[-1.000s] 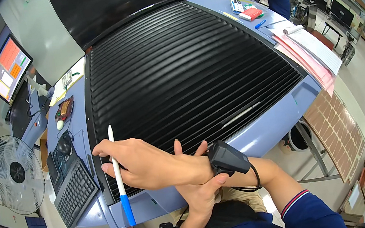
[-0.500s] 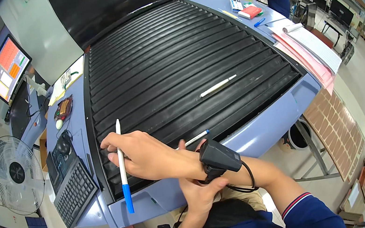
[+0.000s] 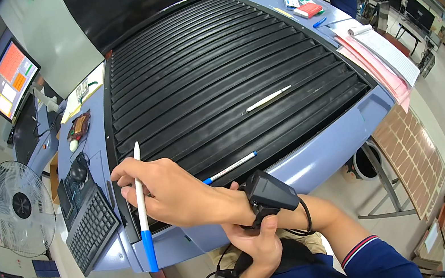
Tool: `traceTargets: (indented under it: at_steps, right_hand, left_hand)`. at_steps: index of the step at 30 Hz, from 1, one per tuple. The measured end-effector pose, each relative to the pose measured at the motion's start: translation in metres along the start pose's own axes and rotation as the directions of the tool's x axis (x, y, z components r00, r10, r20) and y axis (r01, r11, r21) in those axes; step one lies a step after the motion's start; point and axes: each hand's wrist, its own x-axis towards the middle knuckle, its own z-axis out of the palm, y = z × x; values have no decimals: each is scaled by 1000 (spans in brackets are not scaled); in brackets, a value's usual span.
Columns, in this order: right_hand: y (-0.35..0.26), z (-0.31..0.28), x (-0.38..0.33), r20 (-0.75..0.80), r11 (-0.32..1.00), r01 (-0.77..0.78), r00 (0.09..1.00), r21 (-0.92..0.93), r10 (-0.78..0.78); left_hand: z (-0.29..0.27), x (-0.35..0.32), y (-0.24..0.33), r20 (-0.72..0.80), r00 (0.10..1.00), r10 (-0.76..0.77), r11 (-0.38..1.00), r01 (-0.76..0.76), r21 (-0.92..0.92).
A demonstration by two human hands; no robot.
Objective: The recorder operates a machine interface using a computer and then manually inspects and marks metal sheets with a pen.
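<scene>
A slim white plastic pen with a blue cap (image 3: pixel 142 208) was pinched near its middle by the right hand (image 3: pixel 170 190); it seemed light, stiff and smooth. The left hand (image 3: pixel 258 246) was closed on the right wrist.

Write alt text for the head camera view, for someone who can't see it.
The right hand, reaching across to the person's left, holds a white pen with a blue cap upright over the near edge of a black ribbed conveyor. The left hand touches the black device strapped to the right wrist. Two more white pens lie on the ribs.
</scene>
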Motion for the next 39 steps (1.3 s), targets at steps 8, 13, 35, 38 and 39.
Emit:
traceTargets:
  at_steps: [8, 13, 35, 38, 39]
  right_hand:
    - [0, 8, -6, 20, 988, -35, 999, 147, 33]
    - [-1, 2, -2, 88, 990, -123, 989, 74, 116]
    - [6, -13, -6, -181, 991, -1, 983, -133, -23]
    - [-6, -29, -1, -206, 989, -123, 973, -87, 103]
    - [-9, -38, 0, -255, 990, -134, 959, -35, 121]
  left_hand:
    - [-28, 16, -14, 223, 951, 215, 917, -276, 290]
    - [-16, 42, 12, 51, 992, 118, 987, -123, 100]
    - [-34, 33, 20, 390, 901, -191, 945, 61, 322]
    - [-50, 57, 54, 330, 941, -68, 904, -82, 421]
    - [-47, 68, 71, 215, 976, 21, 901, -112, 420]
